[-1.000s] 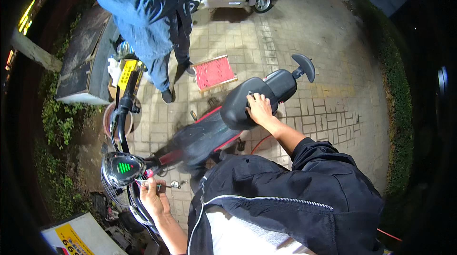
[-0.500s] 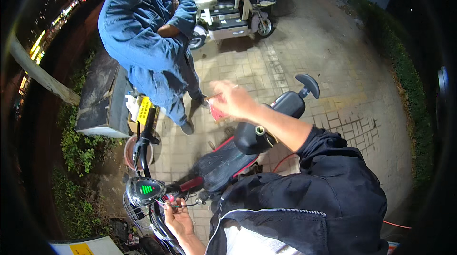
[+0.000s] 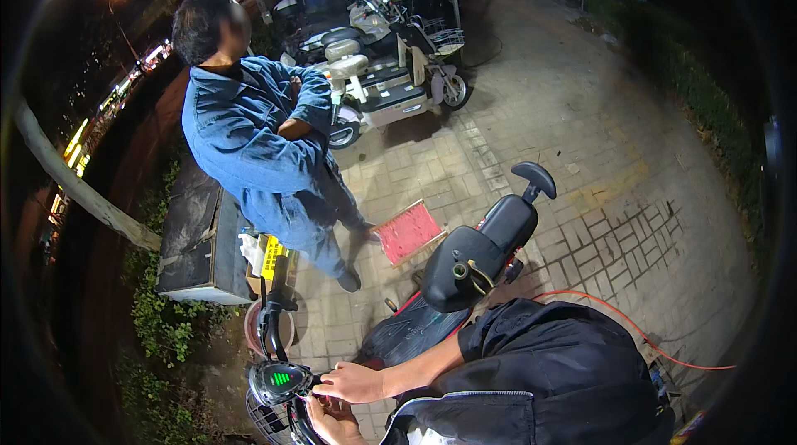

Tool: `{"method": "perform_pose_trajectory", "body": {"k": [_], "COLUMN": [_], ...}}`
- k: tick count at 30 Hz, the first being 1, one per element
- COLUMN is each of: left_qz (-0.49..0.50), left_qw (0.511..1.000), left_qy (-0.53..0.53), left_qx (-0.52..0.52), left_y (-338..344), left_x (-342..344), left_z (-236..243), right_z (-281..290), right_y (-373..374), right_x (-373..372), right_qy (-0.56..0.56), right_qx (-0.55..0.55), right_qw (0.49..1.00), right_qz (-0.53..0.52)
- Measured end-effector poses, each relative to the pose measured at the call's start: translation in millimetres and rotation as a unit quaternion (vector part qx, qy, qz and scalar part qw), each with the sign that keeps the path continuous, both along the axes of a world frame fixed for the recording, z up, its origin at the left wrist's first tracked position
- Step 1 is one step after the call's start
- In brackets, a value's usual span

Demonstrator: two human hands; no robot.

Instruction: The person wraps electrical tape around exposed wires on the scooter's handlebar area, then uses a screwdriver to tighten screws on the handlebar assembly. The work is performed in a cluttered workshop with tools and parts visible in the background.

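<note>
Right hand (image 3: 353,383) and left hand (image 3: 334,422) close together, fingers curled; what they grip, if anything, cannot tell. Display (image 3: 278,380) lies just left of both, at the handlebar (image 3: 270,320); handlebar's long axis runs near to far. 2 hands about equally near it.

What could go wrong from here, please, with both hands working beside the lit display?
The display is lit, so the scooter may be powered; if the left hand or right hand slips, a control might be bumped. The small round item on the seat could roll off if the scooter is jolted. The orange cord on the paving might trip anyone stepping back.
</note>
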State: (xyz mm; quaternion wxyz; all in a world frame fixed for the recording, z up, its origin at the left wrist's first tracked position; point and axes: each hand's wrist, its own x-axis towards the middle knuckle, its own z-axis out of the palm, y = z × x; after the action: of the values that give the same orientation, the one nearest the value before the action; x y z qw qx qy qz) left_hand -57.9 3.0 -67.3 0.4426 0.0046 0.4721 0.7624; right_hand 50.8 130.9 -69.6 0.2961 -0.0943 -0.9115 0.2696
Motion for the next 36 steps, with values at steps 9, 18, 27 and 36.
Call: {"method": "perform_pose_trajectory", "body": {"k": [9, 18, 27, 36], "left_qz": [0.086, 0.093, 0.111, 0.016], "left_qw": [0.993, 0.994, 0.992, 0.992], "left_qy": [-0.032, -0.025, -0.036, 0.094], "left_qx": [-0.068, -0.06, -0.041, -0.079], "left_y": [17.8, 6.9, 19.0, 17.0], "left_x": [10.3, 14.4, 26.7, 52.7], "left_z": [38.3, 44.1, 54.1, 29.8], "right_z": [12.4, 37.3, 46.6, 42.1], "right_y": [4.8, -1.4, 13.9, -3.1], "right_x": [-5.1, 0.1, -1.9, 36.5], "right_qy": [-0.009, 0.034, -0.064, 0.016], "right_qx": [0.136, -0.288, -0.559, -0.407], "right_qw": [0.988, 0.953, 0.827, 0.913], "right_qz": [0.067, 0.09, 0.014, 0.028]}}
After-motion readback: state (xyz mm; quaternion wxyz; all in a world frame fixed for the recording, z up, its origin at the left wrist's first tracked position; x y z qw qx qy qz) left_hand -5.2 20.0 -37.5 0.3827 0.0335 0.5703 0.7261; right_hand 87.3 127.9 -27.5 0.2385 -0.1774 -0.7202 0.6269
